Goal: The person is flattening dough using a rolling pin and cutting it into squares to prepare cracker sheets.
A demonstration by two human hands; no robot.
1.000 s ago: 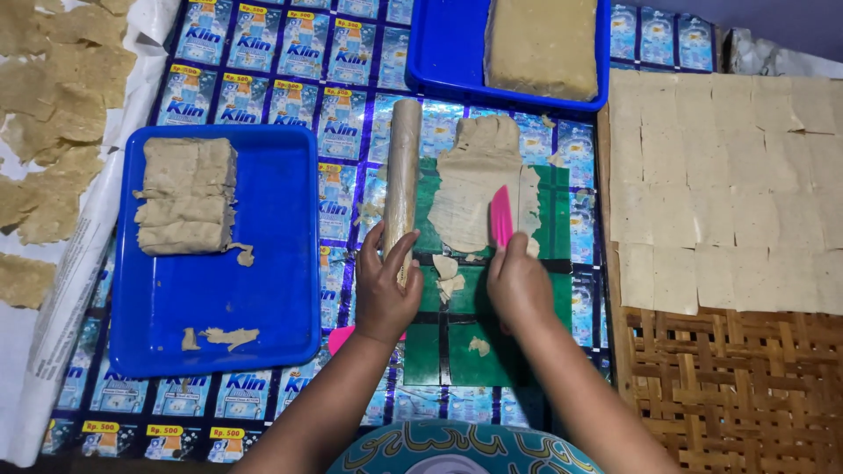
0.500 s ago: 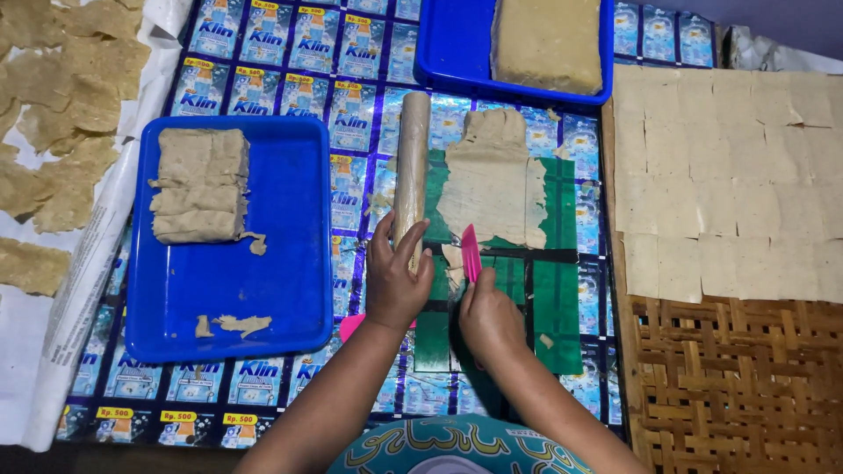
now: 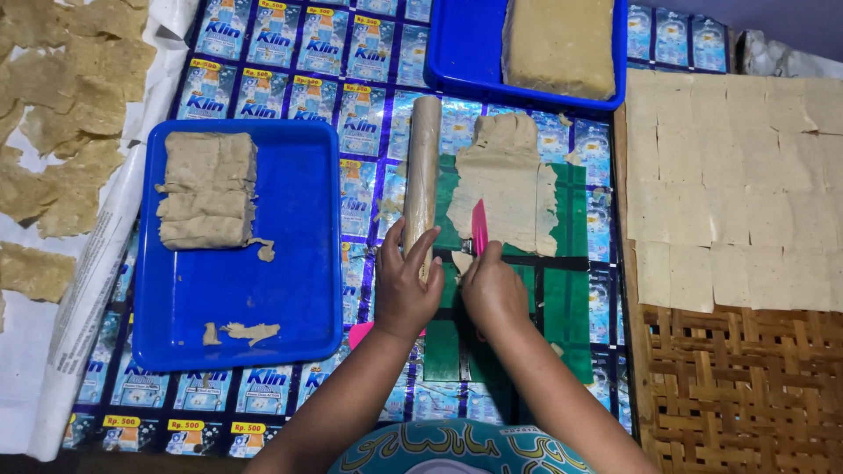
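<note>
My right hand [image 3: 493, 291] grips a pink knife [image 3: 479, 226], its blade pointing away from me against the near left edge of a thin rolled-out sheet of beige dough [image 3: 507, 183]. The sheet lies on a green mat [image 3: 562, 290]. My left hand [image 3: 406, 286] rests on the near end of a dough-coated rolling pin [image 3: 422, 167], which lies lengthwise just left of the sheet. A small dough scrap [image 3: 460, 261] sits between my hands.
A blue tray [image 3: 299, 263] on the left holds a stack of dough pieces [image 3: 208, 190] and scraps. Another blue tray [image 3: 465, 53] at the top carries a dough block [image 3: 558, 44]. Cut dough squares [image 3: 738, 175] cover a woven mat [image 3: 738, 386] on the right. Dried pieces [image 3: 61, 123] lie far left.
My right hand moved the pink knife from the sheet's right part leftward to its near left edge. My left hand stayed on the rolling pin's near end.
</note>
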